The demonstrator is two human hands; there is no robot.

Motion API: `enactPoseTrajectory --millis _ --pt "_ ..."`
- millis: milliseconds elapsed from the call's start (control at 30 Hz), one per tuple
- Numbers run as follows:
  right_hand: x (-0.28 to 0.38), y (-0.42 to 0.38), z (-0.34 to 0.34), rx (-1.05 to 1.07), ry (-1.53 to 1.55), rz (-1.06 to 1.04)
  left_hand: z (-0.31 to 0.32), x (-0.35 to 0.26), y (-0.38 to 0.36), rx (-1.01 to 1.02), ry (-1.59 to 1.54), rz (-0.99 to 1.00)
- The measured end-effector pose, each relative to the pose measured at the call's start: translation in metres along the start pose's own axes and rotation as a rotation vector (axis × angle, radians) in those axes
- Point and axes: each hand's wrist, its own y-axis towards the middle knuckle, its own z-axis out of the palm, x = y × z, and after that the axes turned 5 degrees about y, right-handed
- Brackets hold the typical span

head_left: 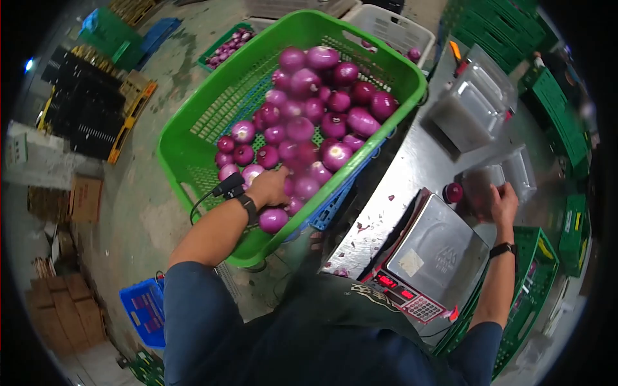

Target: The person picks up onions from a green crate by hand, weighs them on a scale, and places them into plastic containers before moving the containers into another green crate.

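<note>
My left hand [269,186] reaches into a green basket [177,138] of peeled red onions [299,128], its fingers curled round one red onion [288,186] at the near side of the pile. Another onion [273,220] lies just below that hand. On the right, my right hand [504,201] grips the near edge of a clear plastic tray [479,186] over the metal table [380,202]. A single darker onion [452,192] sits left of this tray. Close in front stands a digital scale [441,248] with a lit red display and a bare plate.
Stacked clear trays [473,106] and an orange-handled tool [456,51] are on the table's far part. A white crate [393,32] stands behind the basket. Green crates [537,257] line the right side. A blue bin [145,312] is on the floor at lower left.
</note>
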Motion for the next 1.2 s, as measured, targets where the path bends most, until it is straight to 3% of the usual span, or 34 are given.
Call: enactPoseTrajectory --millis 100,200,267,400,467,533,667,800,900,933,967,1000,1100,1133,1167,1200 --pt "-0.003 0.004 -0.006 -0.018 -0.017 0.172 -0.009 -0.006 -0.002 0.034 -0.015 -0.043" --pt "0.029 -0.025 -0.016 -0.259 -0.195 -0.075 -0.016 -0.007 -0.005 0.041 -0.039 -0.038" --pt "0.081 -0.072 -0.032 -0.136 0.102 -0.075 -0.023 -0.007 -0.008 0.049 -0.05 -0.002" --pt "0.116 -0.186 -0.039 0.415 0.009 -0.021 -0.053 0.001 0.005 -0.037 -0.239 0.047" --pt "0.126 -0.222 -0.034 0.497 0.024 0.032 -0.075 0.003 0.007 -0.124 -0.698 0.077" --pt "0.148 -0.232 -0.041 0.524 0.073 -0.005 -0.104 -0.002 -0.004 -0.074 -1.075 0.07" --pt "0.2 -0.221 -0.053 0.448 0.245 0.046 -0.138 -0.027 -0.033 -0.006 -1.41 0.191" --pt "0.257 -0.194 -0.032 0.197 0.577 0.085 -0.163 -0.072 -0.059 0.111 -1.303 0.355" --pt "0.333 -0.166 -0.015 0.178 0.855 -0.142 -0.162 -0.113 -0.066 0.163 -1.147 0.518" --pt "0.351 -0.16 -0.008 0.173 0.896 -0.21 -0.152 -0.125 -0.061 0.019 -0.991 0.576" --pt "0.362 -0.155 0.003 0.126 0.954 -0.286 -0.156 -0.132 -0.072 0.124 -0.977 0.583" --pt "0.361 -0.145 0.0 0.154 0.665 -0.372 -0.164 -0.137 -0.081 0.23 -0.959 0.59" --pt "0.348 -0.144 0.009 0.161 1.006 -0.15 -0.178 -0.121 -0.079 0.36 -0.973 0.566" --pt "0.344 -0.148 0.007 0.136 1.106 -0.016 -0.176 -0.106 -0.062 0.339 -0.961 0.538" --pt "0.334 -0.151 0.002 0.166 1.26 0.136 -0.158 -0.092 -0.03 0.193 -0.934 0.563" --pt "0.319 -0.153 0.001 0.191 1.367 0.168 -0.146 -0.073 -0.005 -0.15 -0.524 0.597"
